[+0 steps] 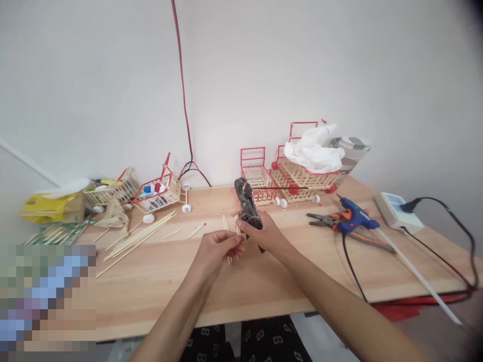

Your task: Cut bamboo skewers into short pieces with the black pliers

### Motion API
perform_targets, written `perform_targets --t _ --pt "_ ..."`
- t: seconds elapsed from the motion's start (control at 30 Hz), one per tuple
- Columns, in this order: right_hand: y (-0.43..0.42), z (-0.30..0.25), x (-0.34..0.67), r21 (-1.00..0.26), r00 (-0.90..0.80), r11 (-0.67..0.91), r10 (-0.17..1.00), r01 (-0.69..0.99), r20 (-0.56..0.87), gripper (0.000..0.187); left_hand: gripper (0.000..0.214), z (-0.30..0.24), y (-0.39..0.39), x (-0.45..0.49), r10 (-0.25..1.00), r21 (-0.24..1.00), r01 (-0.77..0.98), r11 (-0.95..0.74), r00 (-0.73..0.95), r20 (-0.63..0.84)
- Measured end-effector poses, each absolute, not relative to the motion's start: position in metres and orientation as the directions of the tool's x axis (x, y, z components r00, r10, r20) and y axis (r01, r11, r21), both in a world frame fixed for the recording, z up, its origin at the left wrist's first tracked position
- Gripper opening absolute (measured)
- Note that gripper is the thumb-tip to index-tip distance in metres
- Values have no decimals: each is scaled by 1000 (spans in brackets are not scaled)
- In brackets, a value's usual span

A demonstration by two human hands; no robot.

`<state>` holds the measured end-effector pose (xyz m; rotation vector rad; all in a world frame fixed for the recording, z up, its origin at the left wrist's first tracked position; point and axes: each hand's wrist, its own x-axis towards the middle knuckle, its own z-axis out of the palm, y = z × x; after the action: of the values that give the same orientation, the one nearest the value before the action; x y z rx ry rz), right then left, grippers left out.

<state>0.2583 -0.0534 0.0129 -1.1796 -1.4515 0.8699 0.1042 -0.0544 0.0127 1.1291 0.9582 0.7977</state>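
Covering most of the lower view, the wooden table [158,301] bears everything, so a strong bump to it might jolt the lot; at its back, the red-trimmed stick cart [300,176] carries a crumpled white cloth or plastic bag [315,151], which could slide off if the cart were knocked, while the smaller stick cart [260,176] stands just beyond the hands, where a careless forward swing could catch it; on the right, the blue glue gun [354,213] lies against the orange-and-black pliers [322,219], and a sleeve or forearm snagging its black cord [350,266] could drag it towards the edge, with a burn possible if it is hot, which I cannot tell; on the left, loose wooden sticks [139,239] lie fanned out and would roll if brushed; in the middle, the right hand [262,231] has its fingers wrapped around a black hand tool [247,203], head pointing away; beside it, the left hand [222,245] has its fingertips drawn narrow, pinching short wooden sticks [229,260] just above the table; uneven pressure there could skew or drop these, and squeezing the tool with fingertips so near might nip skin; whether its jaws grip anything, I cannot tell.
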Motion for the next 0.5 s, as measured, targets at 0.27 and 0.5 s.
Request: perform_targets --t 0.27,0.5 --pt "-56 15 258 -907 4 296 950 299 311 26 22 11 -54 105 873 937 -175 304 445 -200" --pt "-55 16 258 -927 -10 254 965 275 262 26 24 10 -52 106 872 947 -182 266 463 -156"
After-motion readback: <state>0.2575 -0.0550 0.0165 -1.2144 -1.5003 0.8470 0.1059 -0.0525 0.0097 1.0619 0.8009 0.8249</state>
